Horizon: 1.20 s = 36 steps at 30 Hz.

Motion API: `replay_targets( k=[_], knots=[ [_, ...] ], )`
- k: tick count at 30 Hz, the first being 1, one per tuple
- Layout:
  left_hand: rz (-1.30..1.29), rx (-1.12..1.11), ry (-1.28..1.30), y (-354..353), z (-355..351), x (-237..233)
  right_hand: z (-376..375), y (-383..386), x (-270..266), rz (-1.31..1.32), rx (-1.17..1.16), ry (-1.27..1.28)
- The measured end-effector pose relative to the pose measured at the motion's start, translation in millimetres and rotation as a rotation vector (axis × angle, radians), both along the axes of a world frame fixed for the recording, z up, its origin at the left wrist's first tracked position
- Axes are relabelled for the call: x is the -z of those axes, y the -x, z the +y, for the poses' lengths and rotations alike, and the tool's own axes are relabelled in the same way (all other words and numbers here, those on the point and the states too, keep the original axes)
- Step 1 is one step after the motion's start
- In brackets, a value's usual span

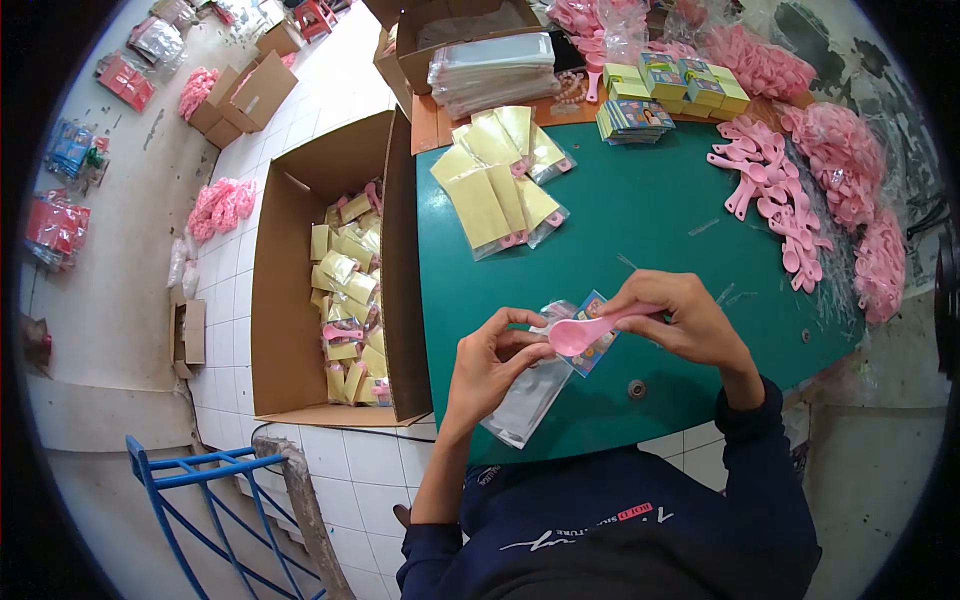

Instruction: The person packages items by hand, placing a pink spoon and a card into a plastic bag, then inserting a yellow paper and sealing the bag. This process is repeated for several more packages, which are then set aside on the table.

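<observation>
Over the green table, my right hand [672, 315] pinches the handle of a pink spoon [572, 337], its bowl pointing left. A small printed card [598, 350] shows behind the spoon, under my right fingers. At the spoon's bowl, my left hand [500, 360] has its thumb and index finger curved near the rim, with the edge of a clear plastic bag between them; whether they press on the bag or the bowl is hard to tell. Clear bags [527, 400] lie on the table beneath my left hand.
Yellow-backed packets [480, 205] lie at the table's upper left. Pink spoons [780, 200] are heaped at the right, beside bagged spoons [840, 160]. Card stacks [634, 120] and bags [495, 70] stand at the back. Left of the table is an open carton [285, 300] of packets.
</observation>
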<state>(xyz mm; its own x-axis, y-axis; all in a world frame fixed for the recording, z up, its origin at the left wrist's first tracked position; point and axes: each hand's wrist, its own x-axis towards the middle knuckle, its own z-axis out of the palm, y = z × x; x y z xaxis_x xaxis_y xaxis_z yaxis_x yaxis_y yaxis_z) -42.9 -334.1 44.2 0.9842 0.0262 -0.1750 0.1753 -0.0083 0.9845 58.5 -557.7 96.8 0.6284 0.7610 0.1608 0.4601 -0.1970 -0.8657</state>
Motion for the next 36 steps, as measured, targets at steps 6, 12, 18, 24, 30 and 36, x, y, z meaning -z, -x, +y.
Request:
replay_targets(
  k=[6, 12, 18, 24, 30, 36],
  knots=[
    [-0.027, 0.069, 0.007, -8.4, -10.1, -12.1, 2.1, 4.2, -5.8, -0.002, -0.080, 0.092],
    [-0.135, -0.005, 0.111, -8.5, -19.3, 0.2, 4.2, 4.5, -6.9, 0.005, -0.121, 0.100],
    [-0.102, 0.319, -0.234, -5.6, -0.9, -8.0, 4.7, 12.5, -2.1, -0.011, -0.135, 0.078],
    [0.032, 0.312, -0.093, -1.6, -15.2, -8.8, 7.2, 29.1, -12.2, -0.146, -0.113, 0.271],
    [-0.497, 0.296, 0.374, 0.2, 0.0, -3.6, -126.9, -101.0, -17.6, -0.011, 0.033, 0.059],
    [-0.552, 0.116, 0.265, 16.3, 15.2, 7.2, -194.1, -152.4, 66.1, -0.858, 1.143, 0.719]
  ],
)
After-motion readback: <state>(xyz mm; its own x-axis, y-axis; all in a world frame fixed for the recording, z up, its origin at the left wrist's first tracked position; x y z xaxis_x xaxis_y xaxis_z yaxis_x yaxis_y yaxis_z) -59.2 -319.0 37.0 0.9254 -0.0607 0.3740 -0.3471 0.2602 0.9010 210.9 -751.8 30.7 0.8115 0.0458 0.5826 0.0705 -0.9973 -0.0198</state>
